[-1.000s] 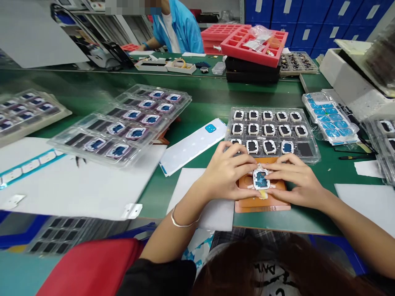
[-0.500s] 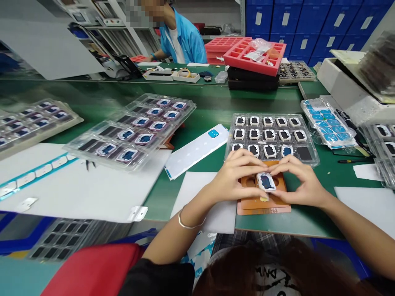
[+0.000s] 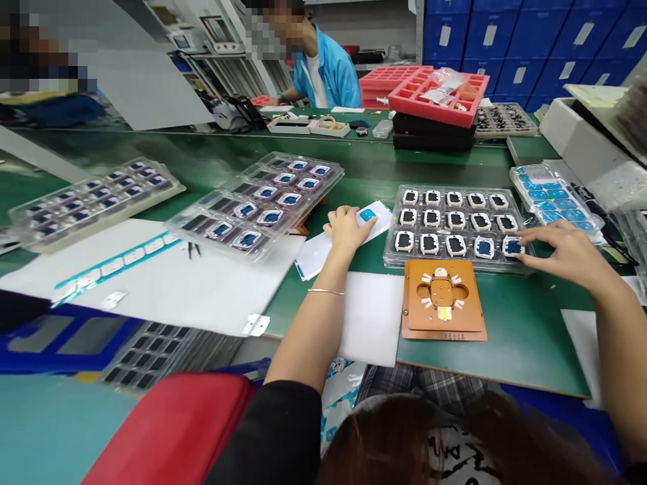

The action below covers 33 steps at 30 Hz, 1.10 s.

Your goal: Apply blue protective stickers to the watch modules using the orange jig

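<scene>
My right hand (image 3: 566,252) has thumb and forefinger at the right edge of a white watch-case frame (image 3: 513,246) with a dark blue inside. That frame lies in the front right pocket of a clear plastic tray (image 3: 391,254). My left hand (image 3: 348,228) rests over a white sheet (image 3: 316,252), fingers bent and thumb apart, beside a rounded blue sticker (image 3: 367,215) on it. Between my arms sits an orange-brown fixture (image 3: 412,316) with a rounded middle recess, white pads and a yellow tab; no frame is on it.
A second clear tray (image 3: 260,256) of blue-filled frames stands left, with another tray (image 3: 174,185) beyond it. White foam (image 3: 374,323) lies beside the fixture. Packs of blue stickers (image 3: 553,195) lie at right. Red trays (image 3: 435,101) are stacked behind, near a person in a blue shirt (image 3: 336,71).
The frame has gone from the fixture into the tray's front right pocket with my right hand. My left hand has moved left and away to the white sheet. The camera view has shifted left.
</scene>
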Motion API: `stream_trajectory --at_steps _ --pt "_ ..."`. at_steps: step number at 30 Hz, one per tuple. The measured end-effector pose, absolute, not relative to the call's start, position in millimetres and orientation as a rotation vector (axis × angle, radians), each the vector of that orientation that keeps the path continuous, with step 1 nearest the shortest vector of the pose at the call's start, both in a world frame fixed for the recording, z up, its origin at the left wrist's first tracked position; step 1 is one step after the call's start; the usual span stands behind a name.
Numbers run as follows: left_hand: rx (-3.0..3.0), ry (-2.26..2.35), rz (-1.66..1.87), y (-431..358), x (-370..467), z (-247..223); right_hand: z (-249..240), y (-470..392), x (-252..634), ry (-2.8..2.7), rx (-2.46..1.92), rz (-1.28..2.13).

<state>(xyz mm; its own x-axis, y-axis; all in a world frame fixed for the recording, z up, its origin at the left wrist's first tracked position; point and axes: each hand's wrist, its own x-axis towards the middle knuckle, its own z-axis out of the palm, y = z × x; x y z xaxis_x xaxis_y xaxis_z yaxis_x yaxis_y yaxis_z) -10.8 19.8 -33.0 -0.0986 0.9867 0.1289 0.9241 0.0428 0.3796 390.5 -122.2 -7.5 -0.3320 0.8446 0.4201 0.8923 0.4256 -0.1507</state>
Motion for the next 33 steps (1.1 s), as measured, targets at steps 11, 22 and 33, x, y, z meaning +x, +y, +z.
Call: stream_trajectory --at_steps 11,22,33 --pt "1.982 2.152 0.420 22.6 -9.2 -40.8 -10.4 -120.0 377.8 -2.260 -1.372 -0.237" --pt "2.036 2.183 0.489 18.7 -6.0 -34.1 -13.9 -119.0 363.4 -2.221 -1.317 -0.277" --pt "2.346 1.933 0.989 -38.2 2.8 -1.0 -1.5 -130.0 298.9 -2.023 -1.002 -0.323"
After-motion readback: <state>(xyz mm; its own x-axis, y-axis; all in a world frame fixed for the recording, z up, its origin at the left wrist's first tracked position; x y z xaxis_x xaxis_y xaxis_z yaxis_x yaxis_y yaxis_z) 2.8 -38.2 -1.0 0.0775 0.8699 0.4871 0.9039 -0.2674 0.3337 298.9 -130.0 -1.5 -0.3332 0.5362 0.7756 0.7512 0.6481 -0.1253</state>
